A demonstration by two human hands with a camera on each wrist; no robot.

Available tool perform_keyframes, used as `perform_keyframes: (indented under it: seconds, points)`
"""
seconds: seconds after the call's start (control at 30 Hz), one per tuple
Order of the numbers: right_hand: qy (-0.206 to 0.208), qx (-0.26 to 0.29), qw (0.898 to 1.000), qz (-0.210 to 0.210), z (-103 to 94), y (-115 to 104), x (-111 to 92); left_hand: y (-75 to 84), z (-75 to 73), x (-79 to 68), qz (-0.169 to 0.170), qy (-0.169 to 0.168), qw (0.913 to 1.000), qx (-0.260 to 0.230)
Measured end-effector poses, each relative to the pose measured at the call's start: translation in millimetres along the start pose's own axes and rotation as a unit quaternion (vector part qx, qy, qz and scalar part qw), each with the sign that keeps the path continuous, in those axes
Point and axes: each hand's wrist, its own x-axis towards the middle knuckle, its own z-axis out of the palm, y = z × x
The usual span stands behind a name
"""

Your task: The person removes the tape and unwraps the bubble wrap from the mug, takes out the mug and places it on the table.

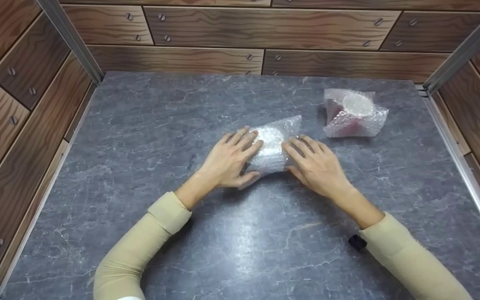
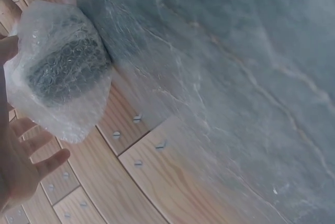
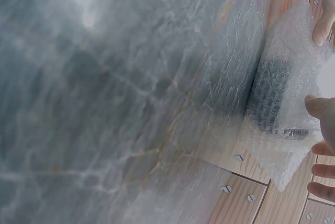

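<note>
A bubble-wrapped package [image 1: 271, 146] lies on the table between the two hands, its loose corners sticking out at the upper right and lower left. Through the plastic a dark, blocky item [image 2: 68, 72] shows; its kind is blurred by the bubbles. The left hand [image 1: 229, 160] rests along the package's left side, fingers stretched over its top. On the right side, the right hand [image 1: 317, 166] lays its extended fingertips at the package's edge. In the right wrist view, the package [image 3: 282, 98] stands beside the right thumb, with the left thumb near its far corner.
A second bubble-wrapped package [image 1: 354, 114], reddish inside with a pale round top, stands at the back right. Grey marbled table [image 1: 148, 125] runs to metal posts and wood-patterned walls [image 1: 265, 27]. A small black object [image 1: 357, 242] sits at the right sleeve's cuff.
</note>
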Motion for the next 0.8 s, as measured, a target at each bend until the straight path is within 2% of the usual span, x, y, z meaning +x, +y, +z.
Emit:
perform_keyframes:
  seconds: [0.47, 0.8]
  points:
    - [-0.007, 0.018, 1.0, 0.005, 4.1, 4, 2, 8.6, -3.4, -6.0, -0.008, 0.012, 0.9998, 0.01]
    - [-0.002, 0.035, 0.999, 0.007, 5.0, 5, 3, 14.1, -9.7, -7.5, -0.011, 0.005, 0.9992, 0.037]
